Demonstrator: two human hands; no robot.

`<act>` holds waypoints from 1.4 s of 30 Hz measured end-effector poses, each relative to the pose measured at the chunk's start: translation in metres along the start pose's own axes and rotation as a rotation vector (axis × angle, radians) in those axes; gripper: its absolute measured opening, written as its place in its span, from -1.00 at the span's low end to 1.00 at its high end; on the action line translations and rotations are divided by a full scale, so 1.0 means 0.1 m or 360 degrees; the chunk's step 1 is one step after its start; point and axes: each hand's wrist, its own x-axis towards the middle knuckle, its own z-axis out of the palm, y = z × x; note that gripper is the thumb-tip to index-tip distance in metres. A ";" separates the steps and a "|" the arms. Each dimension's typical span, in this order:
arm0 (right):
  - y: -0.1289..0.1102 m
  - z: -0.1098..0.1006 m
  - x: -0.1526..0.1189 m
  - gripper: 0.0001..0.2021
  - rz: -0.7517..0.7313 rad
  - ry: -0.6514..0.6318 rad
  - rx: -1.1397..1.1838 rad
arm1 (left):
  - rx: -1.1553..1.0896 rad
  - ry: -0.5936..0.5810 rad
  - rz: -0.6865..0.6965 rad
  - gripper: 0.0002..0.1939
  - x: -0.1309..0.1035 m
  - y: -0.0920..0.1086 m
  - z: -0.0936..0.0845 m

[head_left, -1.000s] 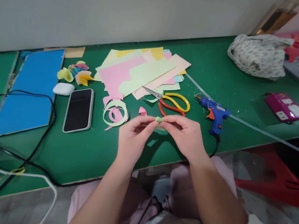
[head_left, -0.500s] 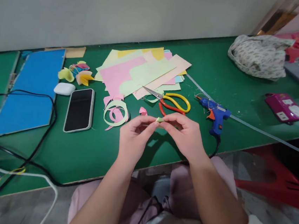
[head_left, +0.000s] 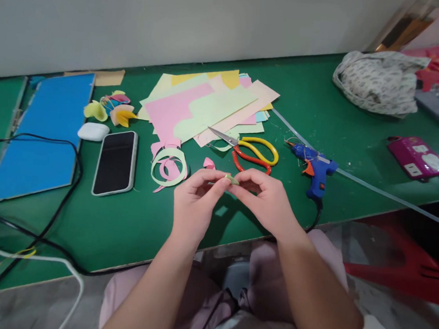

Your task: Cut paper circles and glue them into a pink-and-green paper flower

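Observation:
A small light green paper piece [head_left: 231, 179] is pinched between the fingertips of both hands, above the front part of the green table. My left hand [head_left: 197, 199] is closed on its left end, and my right hand [head_left: 265, 199] on its right end. Just beyond my left fingers lies a small folded pink paper [head_left: 209, 163]. Scissors [head_left: 255, 152] with yellow and red handles rest behind my hands, blades pointing left. Left of my left hand is a light green paper ring [head_left: 183, 169] over pink scraps. A blue glue gun [head_left: 320, 175] lies right of my right hand.
Behind the scissors is a pile of coloured paper [head_left: 210, 104]. A phone [head_left: 115, 163], white case [head_left: 93, 131], paper petals [head_left: 122, 115], blue board [head_left: 47, 132] and cables lie left. A cloth bag [head_left: 378, 81] and purple box [head_left: 418, 156] are right.
The green paper piece has turned and shifted slightly left between my fingertips, showing more of its side. My right fingers have moved a little left with it.

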 end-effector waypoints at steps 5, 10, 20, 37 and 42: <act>-0.01 0.00 0.00 -0.98 0.0034 0.0018 0.0029 | -0.0078 0.0019 -0.0035 -0.95 0.01 -0.01 0.00; 0.00 0.01 -0.01 -0.97 0.0021 0.0046 0.0082 | -0.0144 0.0017 -0.0059 -0.93 0.01 -0.02 0.00; 0.03 0.01 -0.01 -0.96 -0.0080 0.0273 0.0024 | -0.0007 -0.0137 -0.0188 -0.85 0.04 0.03 -0.01; -0.01 0.00 -0.01 -0.72 -0.0079 0.0218 0.0028 | -0.0150 -0.0099 -0.0239 -0.85 0.03 -0.03 -0.01; 0.00 0.00 -0.01 -0.75 -0.0120 0.0250 0.0027 | -0.0152 -0.0065 -0.0229 -0.85 0.04 -0.03 -0.01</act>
